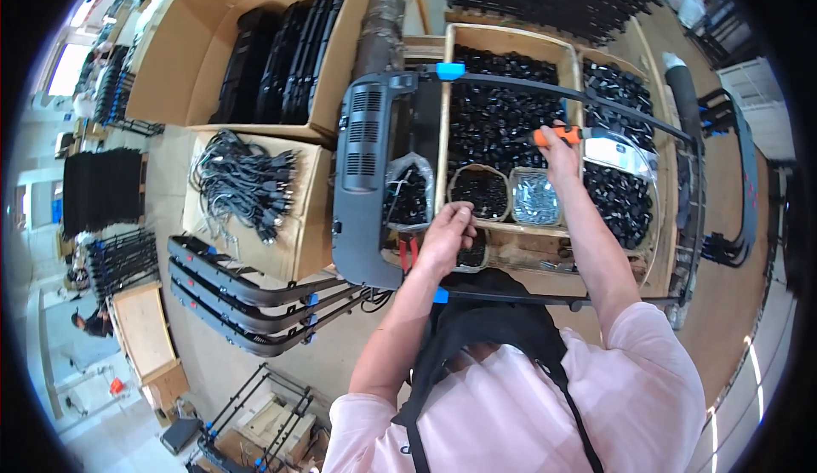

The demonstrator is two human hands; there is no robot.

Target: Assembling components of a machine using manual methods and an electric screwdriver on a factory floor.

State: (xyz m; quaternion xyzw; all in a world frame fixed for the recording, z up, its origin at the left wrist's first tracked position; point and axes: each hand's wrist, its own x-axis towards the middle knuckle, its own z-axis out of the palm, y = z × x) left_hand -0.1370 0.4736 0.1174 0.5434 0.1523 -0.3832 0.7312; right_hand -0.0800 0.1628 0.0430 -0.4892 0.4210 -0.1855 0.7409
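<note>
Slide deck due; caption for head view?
Right hand gripping an orange-handled tool over small black parts; left hand curled.

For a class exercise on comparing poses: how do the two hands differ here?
The right hand grips an orange handle; the left hand is curled in, and whether it holds something small is unclear. The right hand is above the wooden tray, while the left hand is by its near left corner, lower in the picture. Both are bare.
</note>
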